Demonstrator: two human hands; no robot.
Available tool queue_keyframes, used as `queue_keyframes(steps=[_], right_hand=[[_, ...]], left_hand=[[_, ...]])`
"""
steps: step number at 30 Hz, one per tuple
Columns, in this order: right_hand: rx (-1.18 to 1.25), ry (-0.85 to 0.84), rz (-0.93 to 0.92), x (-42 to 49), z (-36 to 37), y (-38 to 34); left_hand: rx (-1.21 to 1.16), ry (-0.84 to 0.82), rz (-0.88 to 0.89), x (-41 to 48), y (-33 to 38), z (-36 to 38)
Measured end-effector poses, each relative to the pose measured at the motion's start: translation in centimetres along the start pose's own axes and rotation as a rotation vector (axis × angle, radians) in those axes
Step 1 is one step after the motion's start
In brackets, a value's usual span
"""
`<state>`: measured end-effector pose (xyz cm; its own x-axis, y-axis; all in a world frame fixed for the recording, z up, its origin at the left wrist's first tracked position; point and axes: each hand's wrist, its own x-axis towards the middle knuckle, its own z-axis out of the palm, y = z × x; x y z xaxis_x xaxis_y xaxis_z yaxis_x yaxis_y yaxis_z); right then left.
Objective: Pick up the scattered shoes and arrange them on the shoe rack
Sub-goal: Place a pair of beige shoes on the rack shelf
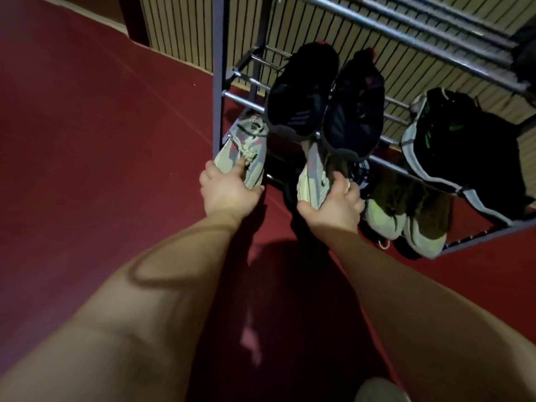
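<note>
My left hand [227,192] grips the heel of a grey sneaker with pink patches [242,143], its toe pointing into the bottom left of the metal shoe rack [217,82]. My right hand [333,206] holds the matching grey sneaker [314,172] by its heel, partly under the shelf above. Two dark sneakers [304,94] [355,111] sit side by side on that middle shelf, directly above the grey pair.
A black sneaker with green accents and a white sole [461,146] lies on the middle shelf at right. An olive pair with pale soles [406,210] stands on the bottom level. Red floor [101,140] spreads left; a ribbed wall panel [179,27] backs the rack.
</note>
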<state>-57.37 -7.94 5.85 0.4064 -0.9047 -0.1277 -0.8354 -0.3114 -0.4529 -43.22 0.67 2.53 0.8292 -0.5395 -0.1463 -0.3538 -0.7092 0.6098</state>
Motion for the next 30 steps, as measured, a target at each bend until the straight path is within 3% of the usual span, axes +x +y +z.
queue_keyframes(steps=[6, 11, 15, 19, 24, 28, 30], right_hand=[[-0.217, -0.104, -0.023, 7.3, 1.4, -0.7], [-0.004, -0.026, -0.129, 10.6, 3.0, -2.4], [0.056, -0.152, -0.044, 11.6, 5.0, -3.5], [-0.132, -0.248, -0.075, 11.6, 4.8, -3.3], [0.100, -0.261, -0.035, 11.1, 4.5, -4.3], [-0.255, -0.408, -0.093, 9.3, 3.9, -5.0], [-0.303, -0.426, -0.105, 8.8, 3.9, -5.5]], left_hand=[[0.131, 0.052, 0.091, 5.6, 2.3, 2.2], [0.214, 0.020, 0.084, 9.0, 2.4, 3.2], [0.293, -0.070, 0.128, 9.0, 0.9, 3.7], [0.277, -0.209, 0.259, 8.6, -2.1, 2.3], [0.417, -0.202, 0.402, 8.3, -2.8, 1.5], [0.510, -0.294, 0.369, 8.1, -2.5, 1.3], [0.497, -0.323, 0.379, 7.7, -3.1, 0.9]])
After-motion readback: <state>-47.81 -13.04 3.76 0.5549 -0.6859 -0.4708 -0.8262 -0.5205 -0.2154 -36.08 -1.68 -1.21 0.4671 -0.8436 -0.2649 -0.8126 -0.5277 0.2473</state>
